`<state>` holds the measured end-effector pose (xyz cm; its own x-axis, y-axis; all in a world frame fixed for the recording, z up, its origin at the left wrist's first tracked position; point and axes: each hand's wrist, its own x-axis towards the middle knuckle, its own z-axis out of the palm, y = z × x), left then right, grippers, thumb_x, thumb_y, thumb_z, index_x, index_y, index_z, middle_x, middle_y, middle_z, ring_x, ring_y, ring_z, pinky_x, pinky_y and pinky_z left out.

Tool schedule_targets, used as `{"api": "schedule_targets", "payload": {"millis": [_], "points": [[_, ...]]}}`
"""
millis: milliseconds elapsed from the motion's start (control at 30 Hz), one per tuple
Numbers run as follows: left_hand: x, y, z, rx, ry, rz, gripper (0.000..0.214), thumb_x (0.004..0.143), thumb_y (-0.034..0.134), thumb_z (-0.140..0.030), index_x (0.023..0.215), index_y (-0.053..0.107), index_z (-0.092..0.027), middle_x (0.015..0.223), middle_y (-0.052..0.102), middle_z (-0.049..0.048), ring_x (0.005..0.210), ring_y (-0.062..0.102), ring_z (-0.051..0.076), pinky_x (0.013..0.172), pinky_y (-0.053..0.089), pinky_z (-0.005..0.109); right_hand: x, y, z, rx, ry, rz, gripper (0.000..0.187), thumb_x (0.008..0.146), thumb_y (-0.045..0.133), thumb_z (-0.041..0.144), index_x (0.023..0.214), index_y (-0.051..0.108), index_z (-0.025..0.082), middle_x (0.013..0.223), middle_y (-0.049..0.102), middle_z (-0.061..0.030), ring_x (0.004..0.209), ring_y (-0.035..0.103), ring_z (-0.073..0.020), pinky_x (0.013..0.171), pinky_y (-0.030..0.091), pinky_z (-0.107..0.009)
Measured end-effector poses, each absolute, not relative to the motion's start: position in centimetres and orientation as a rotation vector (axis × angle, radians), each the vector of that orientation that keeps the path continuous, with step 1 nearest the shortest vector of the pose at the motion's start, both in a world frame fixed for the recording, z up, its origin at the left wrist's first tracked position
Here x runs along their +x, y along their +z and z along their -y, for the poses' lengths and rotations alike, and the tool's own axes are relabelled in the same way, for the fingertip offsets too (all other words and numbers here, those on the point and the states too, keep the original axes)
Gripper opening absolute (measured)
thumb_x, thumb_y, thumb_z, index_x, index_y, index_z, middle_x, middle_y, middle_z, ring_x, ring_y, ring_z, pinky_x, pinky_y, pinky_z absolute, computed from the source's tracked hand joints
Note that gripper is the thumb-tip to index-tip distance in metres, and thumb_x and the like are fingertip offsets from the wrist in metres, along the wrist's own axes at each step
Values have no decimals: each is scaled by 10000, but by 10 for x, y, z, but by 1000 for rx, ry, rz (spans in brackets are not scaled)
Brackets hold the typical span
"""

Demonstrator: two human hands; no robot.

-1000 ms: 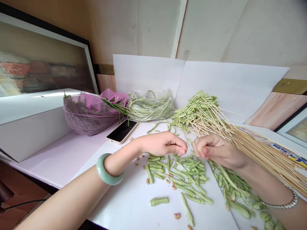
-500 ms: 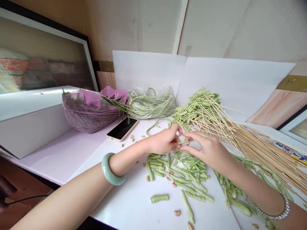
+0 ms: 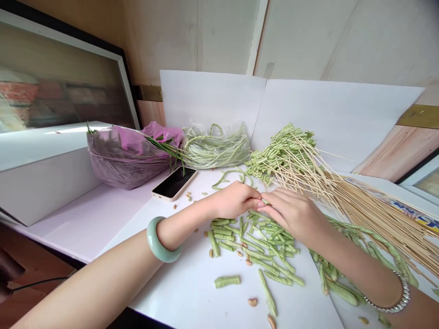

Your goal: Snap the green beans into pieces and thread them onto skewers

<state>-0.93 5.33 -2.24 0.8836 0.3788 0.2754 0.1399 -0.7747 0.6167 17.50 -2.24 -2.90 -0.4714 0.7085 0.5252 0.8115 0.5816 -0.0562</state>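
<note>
Pinching a small green piece of bean (image 3: 265, 201), we hold our left hand (image 3: 238, 201) and right hand (image 3: 297, 211) together at the fingertips, above the far side of the scattered bean pieces (image 3: 265, 268). Left of the hands, a gap separates us from the phone (image 3: 174, 183), while wooden sticks (image 3: 377, 220) lie close beyond our right hand. Nearer us than the hands, the edge of the table (image 3: 89, 210) passes beneath our left forearm (image 3: 111, 276).

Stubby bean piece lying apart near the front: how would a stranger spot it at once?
On the white surface, find the scattered cut beans in the middle. Just nearer the camera lies the stubby bean piece, left of a longer, slanting bean. Short, thick and nearly level, it touches no other piece.
</note>
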Motion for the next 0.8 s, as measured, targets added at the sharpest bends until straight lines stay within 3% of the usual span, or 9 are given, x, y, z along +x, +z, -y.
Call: {"api": "schedule_targets", "payload": {"millis": [167,300,433,567,700,800], "points": [[-10,-21,-53,2399,409,-177,260,906,495,-232,672,567,-144,622,514,-29,606,453,108,645,370,206,171,-22,26,-1182,72,2402,412,948,392,338,587,540,205,554,506,-4,544,468,-148,542,369,-284],[-20,-14,-61,2353,314,-65,247,893,494,-198,657,547,-147,636,528,-27,627,490,105,665,398,194,177,-7,31,-1147,424,2429,541,946,377,508,516,500,203,478,464,25,443,431,-111,423,367,-232],[-32,-5,-68,2327,482,-173,273,928,447,-250,677,497,-156,660,445,-31,648,433,107,665,379,209,186,-1,31,-1222,431,2323,506,939,356,526,615,570,203,552,575,-2,493,526,-140,442,425,-242],[-32,-4,-64,2297,565,-261,291,972,334,-301,862,556,-147,765,477,-3,699,449,123,697,401,238,193,-15,20,-1416,197,2258,214,860,532,331,898,702,206,866,712,-56,703,640,-217,630,506,-336],[-22,-15,-59,2304,447,-296,235,908,399,-136,1068,571,-133,731,499,-9,675,476,129,661,417,244,195,-30,12,-1471,-4,2278,315,812,564,283,1077,694,173,1102,686,-124,952,644,-312,821,502,-460],[-15,-26,-58,2305,426,-318,480,823,408,2,1286,422,-128,786,571,5,712,524,135,704,431,258,191,-31,14,-1449,-136,2258,331,837,574,323,1113,665,165,1073,684,-122,933,642,-306,784,515,-443]]}}
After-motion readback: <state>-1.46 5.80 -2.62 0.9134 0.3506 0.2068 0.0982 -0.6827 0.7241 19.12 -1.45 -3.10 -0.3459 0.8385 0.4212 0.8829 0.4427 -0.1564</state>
